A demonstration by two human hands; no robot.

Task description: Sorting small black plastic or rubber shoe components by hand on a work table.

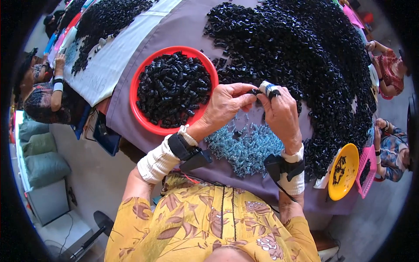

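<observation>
My left hand (221, 105) pinches a small black plastic part (254, 91) between thumb and fingertips. My right hand (283, 114) meets it there, thumb and finger closed at the same part; whether it also holds something smaller is hidden. White and black tape (269, 88) wraps a finger of that hand. Below both hands lies a spread of small shiny blue-silver pieces (246, 150), perhaps springs. Left of my left hand stands a red round basin (136, 105) filled with black plastic parts (172, 87).
A huge heap of black parts (305, 56) covers the table's far right. At the right edge are a yellow dish (352, 166) and a pink basket (370, 168). Other people (43, 96) sit around. Both wrists wear straps with black devices (183, 148).
</observation>
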